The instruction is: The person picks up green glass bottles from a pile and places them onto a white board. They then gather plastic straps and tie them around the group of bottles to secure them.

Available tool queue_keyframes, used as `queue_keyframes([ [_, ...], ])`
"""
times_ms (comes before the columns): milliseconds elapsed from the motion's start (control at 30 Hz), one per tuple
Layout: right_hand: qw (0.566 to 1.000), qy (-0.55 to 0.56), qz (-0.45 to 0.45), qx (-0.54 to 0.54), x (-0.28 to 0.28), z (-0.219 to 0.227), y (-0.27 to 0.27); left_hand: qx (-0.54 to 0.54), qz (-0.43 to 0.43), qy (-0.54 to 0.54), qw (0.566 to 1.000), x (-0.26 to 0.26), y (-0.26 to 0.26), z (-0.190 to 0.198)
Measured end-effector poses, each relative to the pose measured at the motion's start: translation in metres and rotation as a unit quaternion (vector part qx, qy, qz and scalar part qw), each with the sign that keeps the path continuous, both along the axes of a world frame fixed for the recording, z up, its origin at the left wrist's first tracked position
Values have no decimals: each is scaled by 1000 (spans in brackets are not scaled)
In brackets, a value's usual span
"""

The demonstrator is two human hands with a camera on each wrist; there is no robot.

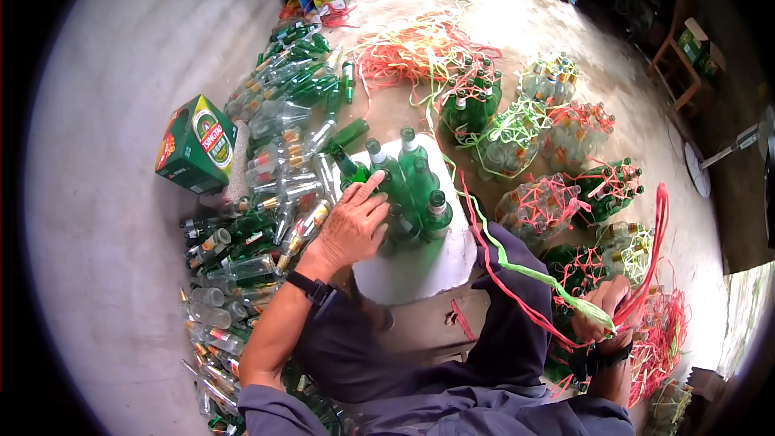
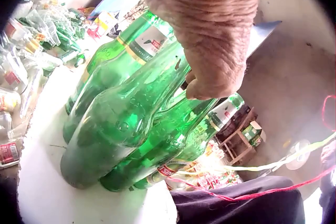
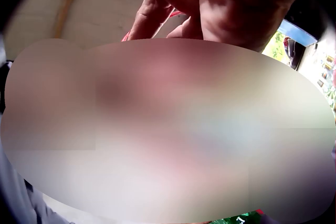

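Note:
Several green glass bottles (image 1: 422, 182) stand upright in a tight cluster on a white board (image 1: 416, 278) in front of the person. My left hand (image 1: 351, 222) grips the neck of a bottle at the cluster's near left side, its fingers spread over the tops. In the left wrist view this hand (image 2: 207, 35) hides the top of the nearest bottle (image 2: 110, 124). Off to the right, my right hand (image 1: 601, 307) holds a bunch of red and green plastic twine (image 1: 557, 287), with strands running up past the board. Most of the right wrist view is blurred.
Loose clear and green bottles (image 1: 278, 153) lie piled along the left wall, beside a green beer carton (image 1: 202, 145). Bottle bundles tied with twine (image 1: 541, 206) stand at right. A tangled twine heap (image 1: 420, 48) lies beyond the board; a fan (image 1: 698, 169) stands far right.

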State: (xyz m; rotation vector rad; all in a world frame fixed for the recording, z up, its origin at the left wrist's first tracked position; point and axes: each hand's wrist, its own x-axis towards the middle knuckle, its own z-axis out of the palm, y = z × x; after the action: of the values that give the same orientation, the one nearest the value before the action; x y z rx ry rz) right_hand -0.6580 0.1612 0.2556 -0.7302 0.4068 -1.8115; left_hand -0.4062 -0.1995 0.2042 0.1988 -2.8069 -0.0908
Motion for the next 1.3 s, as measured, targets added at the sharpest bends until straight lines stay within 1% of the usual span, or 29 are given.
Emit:
queue_keyframes([
  [33,1000,-1,-1,0,-2,1,-2,0,-1,-1,1000,0,1,0],
  [100,997,73,28,-9,-5,2,-7,-8,2,6,1000,0,2,-1],
  [267,999,28,6,35,0,-19,-2,-8,10,3,1000,0,5,1],
  [333,998,33,-6,48,-1,-29,3,-7,14,2,1000,0,6,2],
  [400,996,35,-34,70,8,-16,-7,-2,23,6,1000,1,8,3],
  [433,990,55,-46,118,11,-2,-8,-1,22,4,1000,1,9,3],
  [567,990,-5,5,141,18,-18,-16,5,47,45,998,2,15,4],
  [633,986,4,13,168,19,-27,-17,10,67,51,996,3,19,6],
  [700,985,-9,15,171,20,-35,-20,13,79,57,995,6,26,10],
  [767,983,-33,27,176,24,-37,-23,-1,92,127,988,7,34,13],
  [800,985,38,17,165,26,-42,-25,1,95,142,985,8,44,16],
  [833,983,53,25,173,27,-38,-27,8,94,137,986,4,55,22],
  [867,985,50,31,162,31,-38,-31,96,54,145,983,-1,67,25],
  [900,987,47,38,151,34,-38,-34,184,15,152,971,-7,80,28],
  [933,983,67,40,168,35,-39,-35,284,-8,147,948,-16,96,30],
  [967,981,69,44,178,35,-43,-36,380,-29,140,914,-25,111,30],
  [1033,983,-3,65,170,38,-50,-40,460,-87,107,877,-42,132,22],
  [1100,976,-3,65,206,37,-50,-40,473,-84,86,873,-54,142,14],
  [1167,976,-27,57,208,36,-51,-42,485,-82,67,868,-62,147,1],
  [1200,976,-28,56,209,34,-55,-42,490,-67,68,867,-64,148,-9],
  [1233,974,-45,67,211,31,-60,-42,494,-51,69,865,-67,150,-10],
  [1267,972,-64,78,214,29,-63,-41,529,-27,70,845,-68,153,-10],
  [1300,971,-66,78,215,28,-63,-41,529,-27,69,845,-69,155,-9],
])
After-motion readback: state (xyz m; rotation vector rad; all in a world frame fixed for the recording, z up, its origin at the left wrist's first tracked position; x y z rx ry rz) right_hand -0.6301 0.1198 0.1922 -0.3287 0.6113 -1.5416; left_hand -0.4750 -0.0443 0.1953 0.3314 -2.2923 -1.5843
